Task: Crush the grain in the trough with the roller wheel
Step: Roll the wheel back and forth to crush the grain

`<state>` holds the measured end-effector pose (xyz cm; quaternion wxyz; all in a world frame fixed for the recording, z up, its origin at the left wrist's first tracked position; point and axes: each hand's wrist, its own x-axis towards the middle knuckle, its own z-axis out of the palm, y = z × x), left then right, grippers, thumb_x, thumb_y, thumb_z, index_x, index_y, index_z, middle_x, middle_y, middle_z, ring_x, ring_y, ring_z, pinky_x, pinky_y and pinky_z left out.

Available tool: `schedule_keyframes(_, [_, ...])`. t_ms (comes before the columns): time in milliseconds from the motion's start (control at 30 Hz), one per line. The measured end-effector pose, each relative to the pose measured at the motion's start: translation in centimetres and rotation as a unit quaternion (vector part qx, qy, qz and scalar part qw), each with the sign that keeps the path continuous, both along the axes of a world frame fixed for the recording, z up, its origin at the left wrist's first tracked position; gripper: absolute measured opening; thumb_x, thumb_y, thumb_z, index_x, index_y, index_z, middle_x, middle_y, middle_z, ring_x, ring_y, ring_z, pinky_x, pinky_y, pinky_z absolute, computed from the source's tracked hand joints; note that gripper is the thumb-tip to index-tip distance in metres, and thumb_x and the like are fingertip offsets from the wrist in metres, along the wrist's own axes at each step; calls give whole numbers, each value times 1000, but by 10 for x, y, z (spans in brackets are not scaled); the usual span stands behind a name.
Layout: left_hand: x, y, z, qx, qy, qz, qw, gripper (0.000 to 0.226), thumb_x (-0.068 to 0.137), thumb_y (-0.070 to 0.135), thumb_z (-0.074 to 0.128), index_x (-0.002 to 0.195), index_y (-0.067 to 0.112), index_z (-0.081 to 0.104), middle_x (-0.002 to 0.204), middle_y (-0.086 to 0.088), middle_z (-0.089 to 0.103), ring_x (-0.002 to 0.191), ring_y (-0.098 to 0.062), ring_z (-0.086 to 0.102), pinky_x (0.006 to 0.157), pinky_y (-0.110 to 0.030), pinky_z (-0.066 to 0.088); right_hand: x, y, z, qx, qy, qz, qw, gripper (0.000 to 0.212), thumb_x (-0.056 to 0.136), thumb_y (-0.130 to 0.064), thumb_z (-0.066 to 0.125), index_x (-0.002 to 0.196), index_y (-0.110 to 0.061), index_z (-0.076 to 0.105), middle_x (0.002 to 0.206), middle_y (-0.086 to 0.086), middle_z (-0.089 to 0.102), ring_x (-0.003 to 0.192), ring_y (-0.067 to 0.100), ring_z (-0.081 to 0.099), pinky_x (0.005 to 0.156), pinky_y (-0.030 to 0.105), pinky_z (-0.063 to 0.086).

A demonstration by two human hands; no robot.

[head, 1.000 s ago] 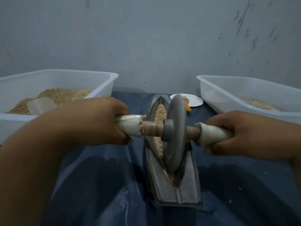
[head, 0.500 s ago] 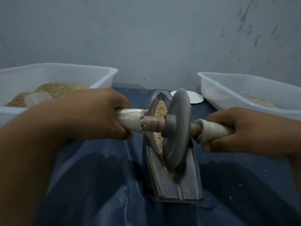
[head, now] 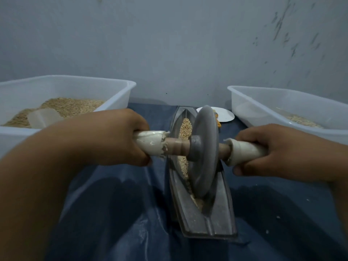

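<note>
Both hands on the roller wheel [head: 204, 150], its edge down in the trough [head: 211, 219].

The left hand [head: 113, 136] and right hand [head: 278, 151] grip the white-wrapped handle ends; the grey disc stands upright among pale grain [head: 185, 127] (heaped toward the far end).

Both hands, left [head: 111, 137] and right [head: 282, 151], grip the roller wheel [head: 204, 151] upright in the grain-filled trough [head: 216, 213].

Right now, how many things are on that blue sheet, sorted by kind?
Plastic tubs: 2 (left tub, right tub)
Metal trough: 1
Roller wheel: 1
White plate: 1
Scoop in the left tub: 1
Total: 6
</note>
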<state>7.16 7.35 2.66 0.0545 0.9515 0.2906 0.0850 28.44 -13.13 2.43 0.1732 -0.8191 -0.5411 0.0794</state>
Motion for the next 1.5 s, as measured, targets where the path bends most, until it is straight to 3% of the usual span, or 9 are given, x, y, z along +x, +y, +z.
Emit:
schedule_keyframes(133, [16, -2, -10, 98, -59, 38, 993, 27, 69, 52, 73, 83, 35, 57, 75, 14, 55, 72, -9, 51, 56, -26, 32, 2, 21, -17, 61, -62, -50, 995, 23, 70, -47, 77, 82, -41, 58, 72, -16, 61, 65, 3, 58, 60, 31, 47])
schedule_keyframes(267, [9, 0, -6, 67, -33, 15, 997, 29, 65, 56, 73, 84, 39, 59, 73, 14, 59, 69, -3, 53, 57, -26, 35, 3, 13, -11, 23, -39, -33, 998, 26, 65, -51, 77, 81, -38, 61, 72, -13, 63, 65, 4, 59, 64, 32, 49])
schedule_keyframes(400, [-4, -2, 4, -4, -11, -25, 1000, 33, 54, 59, 73, 84, 50, 60, 68, 25, 62, 59, 1, 57, 53, -24, 41, -1, -7, 3, -26, 32, 15, 999, 48, 49, -68, 68, 91, -44, 65, 74, -14, 66, 64, 3, 62, 58, 24, 46])
schedule_keyframes(567, [14, -2, -10, 98, -66, 23, 993, 27, 68, 52, 74, 75, 36, 53, 72, 14, 55, 67, -4, 49, 56, -26, 33, 2, 17, -14, 49, -53, -43, 996, 23, 69, -48, 78, 80, -40, 59, 71, -14, 62, 64, 4, 58, 62, 31, 46])
schedule_keyframes(667, [14, 0, -9, 75, -48, 18, 996, 27, 68, 52, 75, 78, 34, 57, 72, 13, 56, 67, -2, 50, 55, -23, 34, 1, 18, -15, 49, -66, -42, 996, 22, 71, -45, 77, 79, -38, 58, 73, -17, 61, 65, 3, 58, 61, 29, 46])
schedule_keyframes(900, [-4, -3, 4, 24, -25, -43, 998, 40, 48, 66, 64, 84, 50, 59, 73, 33, 58, 61, 1, 57, 52, -25, 38, 3, -8, 3, -26, 48, 39, 998, 56, 49, -72, 70, 99, -46, 66, 81, -12, 69, 69, 6, 64, 64, 31, 53])
schedule_keyframes(1100, [18, 6, -17, 99, -67, 21, 993, 26, 68, 51, 73, 79, 35, 55, 76, 14, 56, 75, -10, 53, 59, -27, 35, 5, 24, -22, 60, -94, -67, 992, 23, 73, -49, 76, 83, -42, 57, 74, -15, 62, 69, 2, 56, 63, 31, 46])
schedule_keyframes(1367, [-10, -12, -10, 112, -37, 1, 993, 28, 64, 56, 67, 84, 42, 52, 72, 15, 58, 67, -1, 52, 59, -26, 41, -16, -8, 6, -49, -55, -33, 997, 34, 58, -58, 72, 84, -41, 58, 76, -20, 63, 62, 3, 60, 63, 33, 52])
schedule_keyframes(1500, [-16, -6, -10, 112, -44, -3, 993, 29, 61, 58, 63, 85, 48, 50, 68, 16, 58, 63, 0, 52, 54, -24, 40, -15, -13, 20, -99, -62, -15, 993, 37, 55, -61, 71, 87, -48, 57, 75, -24, 63, 61, -3, 60, 52, 21, 44])
